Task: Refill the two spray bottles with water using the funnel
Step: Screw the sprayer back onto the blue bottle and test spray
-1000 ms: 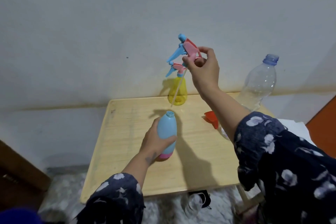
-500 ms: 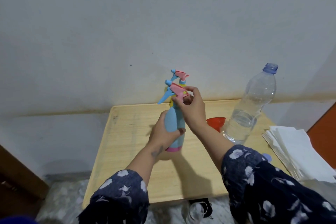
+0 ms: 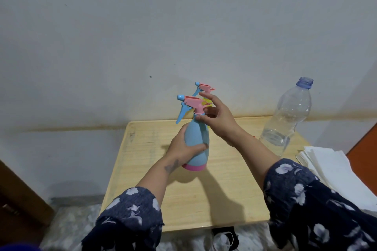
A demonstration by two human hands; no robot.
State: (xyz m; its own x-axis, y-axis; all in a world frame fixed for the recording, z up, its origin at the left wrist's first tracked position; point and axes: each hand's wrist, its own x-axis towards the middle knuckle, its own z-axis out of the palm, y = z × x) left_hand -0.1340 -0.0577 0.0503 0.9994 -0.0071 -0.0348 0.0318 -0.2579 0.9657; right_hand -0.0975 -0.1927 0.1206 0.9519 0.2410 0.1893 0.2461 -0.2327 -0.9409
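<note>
The blue spray bottle (image 3: 197,144) is steadied on the desk (image 3: 224,199) by the left hand (image 3: 183,149), its grip wrapped round the body, so the right hand (image 3: 218,120), seemingly pinching the collar, can tighten the pink trigger head (image 3: 191,102). The yellow spray bottle (image 3: 206,101) is mostly hidden behind; the water bottle (image 3: 289,116) stands uncapped beyond.

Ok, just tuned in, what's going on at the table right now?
A person's left hand grips the blue spray bottle upright on the wooden table, while the right hand works at the neck under its pink trigger head. A yellow spray bottle stands behind; an uncapped, partly filled water bottle stands to the right.
</note>
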